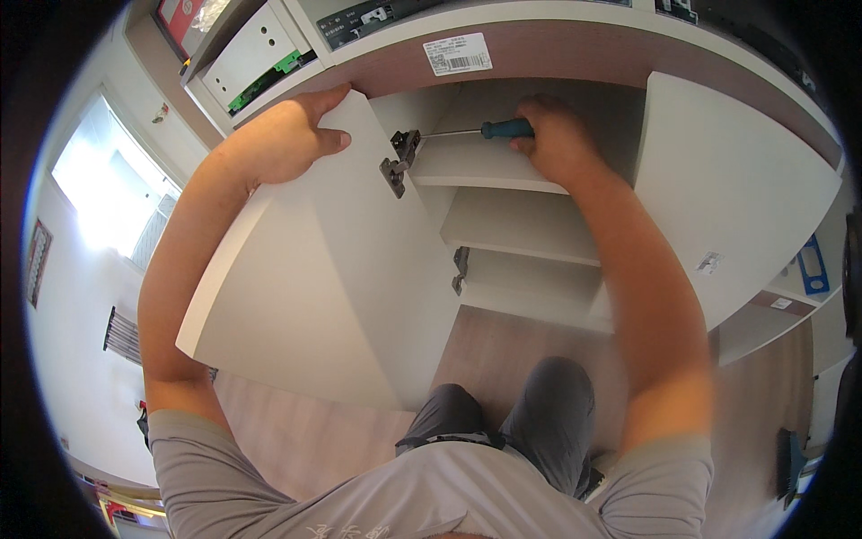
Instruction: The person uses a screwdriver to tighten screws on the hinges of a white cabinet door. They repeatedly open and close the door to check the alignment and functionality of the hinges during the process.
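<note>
A smooth, matte white cabinet door (323, 269) fills the centre left of the frame, with a metal hinge (400, 160) at its upper edge. The left hand (283, 139), in the upper left, curls closed over the door's top corner. The right hand (557, 139), upper centre, is wrapped tight around a teal-handled screwdriver (480, 131), its thin steel shaft level, tip at the hinge. Both forearms stretch upward from the lower edge.
</note>
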